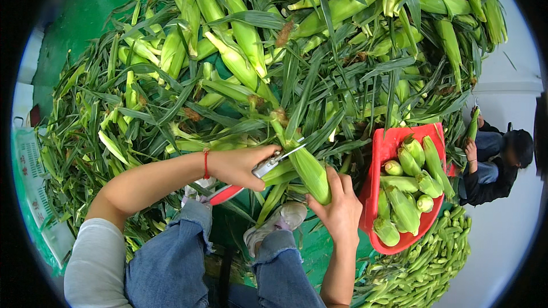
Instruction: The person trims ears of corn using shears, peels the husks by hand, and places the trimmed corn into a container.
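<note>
My left hand (242, 167), with a red cord on the wrist, grips pruning shears (265, 169) with a red handle. Their metal blade lies across the silk end of a green corn ear (309, 171) in its husk. Around the lower end of this ear my right hand (340, 205) has its fingers and thumb closed. Long leaves and brown silk (279, 115) stick out beyond the blade. How far the blade has cut in cannot be seen.
A red plastic basket (370, 205) with several husked ears stands at my right. Unsorted corn and leaves (239, 68) cover the green floor ahead. More ears (419, 261) are heaped behind the basket. Another person (492, 162) sits at far right, holding an ear. A white crate (43, 196) stands left.
</note>
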### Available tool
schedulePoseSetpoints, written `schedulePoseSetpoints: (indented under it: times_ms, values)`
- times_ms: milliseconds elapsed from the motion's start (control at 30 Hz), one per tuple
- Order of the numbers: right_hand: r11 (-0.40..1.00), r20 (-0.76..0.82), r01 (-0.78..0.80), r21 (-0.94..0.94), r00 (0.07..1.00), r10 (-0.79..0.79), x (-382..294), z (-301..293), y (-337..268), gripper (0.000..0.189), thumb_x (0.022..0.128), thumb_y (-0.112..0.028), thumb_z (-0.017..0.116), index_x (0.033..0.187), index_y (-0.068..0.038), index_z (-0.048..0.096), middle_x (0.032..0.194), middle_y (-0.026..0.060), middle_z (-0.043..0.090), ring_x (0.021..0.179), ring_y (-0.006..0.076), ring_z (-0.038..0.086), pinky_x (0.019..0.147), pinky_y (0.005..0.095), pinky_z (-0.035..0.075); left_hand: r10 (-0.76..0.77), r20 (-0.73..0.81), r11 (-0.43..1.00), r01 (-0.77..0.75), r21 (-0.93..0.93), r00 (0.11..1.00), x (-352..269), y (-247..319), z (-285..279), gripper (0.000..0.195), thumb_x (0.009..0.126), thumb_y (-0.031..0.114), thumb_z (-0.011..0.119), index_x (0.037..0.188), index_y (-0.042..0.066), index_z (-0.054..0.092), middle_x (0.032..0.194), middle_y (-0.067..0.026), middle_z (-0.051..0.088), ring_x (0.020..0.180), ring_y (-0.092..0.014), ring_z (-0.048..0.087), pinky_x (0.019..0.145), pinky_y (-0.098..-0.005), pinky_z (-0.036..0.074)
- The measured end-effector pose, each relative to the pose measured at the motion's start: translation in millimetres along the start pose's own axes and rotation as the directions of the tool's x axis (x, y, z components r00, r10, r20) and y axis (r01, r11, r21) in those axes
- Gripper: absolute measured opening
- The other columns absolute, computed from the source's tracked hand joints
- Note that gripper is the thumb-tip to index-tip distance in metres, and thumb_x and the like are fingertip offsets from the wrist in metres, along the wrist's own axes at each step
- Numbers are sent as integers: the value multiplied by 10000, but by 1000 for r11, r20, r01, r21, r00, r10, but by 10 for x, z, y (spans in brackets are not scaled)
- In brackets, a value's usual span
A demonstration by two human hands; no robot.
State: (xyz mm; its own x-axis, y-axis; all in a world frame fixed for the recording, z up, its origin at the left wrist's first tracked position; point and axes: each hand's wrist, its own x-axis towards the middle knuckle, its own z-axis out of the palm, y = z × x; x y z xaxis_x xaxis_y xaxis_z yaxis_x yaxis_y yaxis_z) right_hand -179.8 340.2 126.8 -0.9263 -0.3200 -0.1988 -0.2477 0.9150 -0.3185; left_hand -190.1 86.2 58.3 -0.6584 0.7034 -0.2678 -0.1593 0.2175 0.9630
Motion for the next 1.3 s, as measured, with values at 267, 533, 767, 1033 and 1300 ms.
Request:
schedulePoseSetpoints:
  times_ms: [267, 533, 767, 1033, 1300]
  values:
    - [974, -221, 160, -161, 956, -193, -86, 155, 51, 662, 589, -214, 776, 1183, -104, 505, 1013, 111, 537, 777, 291, 585, 626, 355, 501, -27, -296, 984, 78, 162, 955, -318, 176, 174, 454, 686, 174, 621, 1083, 17, 466, 720, -111, 580, 619, -255, 583, 584, -346, 466]
    - [973, -413, 135, 189, 909, -46, -410, 37, 371, 706, 555, -175, 816, 1176, -50, 504, 1085, 149, 521, 985, 331, 518, 851, 413, 431, -380, -138, 775, 396, 492, 915, -575, -25, 94, 560, 658, 320, 664, 1098, 29, 478, 813, -173, 596, 735, -323, 604, 672, -393, 499]
    - [713, -381, -313, -628, 922, 70, -556, -896, 1513, 782, 590, -185, 782, 1296, -199, 447, 1200, 93, 499, 1120, 285, 461, 997, 465, 341, -3, 149, 501, -127, 856, 989, -354, 211, 443, 548, 629, 310, 683, 1111, 104, 523, 1282, -173, 411, 1149, -395, 418, 875, -468, 412]
    - [886, -283, -394, -243, 903, 324, -991, -1082, 2385, 684, 665, 68, 472, 1330, -68, 392, 1350, 178, 392, 1263, 349, 347, 1034, 407, 300, -117, -51, 294, 84, 952, 992, 31, -1114, -266, 439, 687, 201, 590, 1107, 121, 492, 1086, -96, 542, 1026, -238, 504, 859, -384, 378]
    - [985, -263, 166, 55, 954, -146, 62, -299, 716, 430, 680, 109, 489, 1082, -23, 571, 1122, 163, 575, 1091, 328, 529, 943, 398, 417, -488, -57, 344, 252, 904, 871, -2159, -1086, -574, 745, 576, 324, 738, 1214, 86, 437, 1219, -70, 493, 1108, -277, 477, 859, -432, 418]
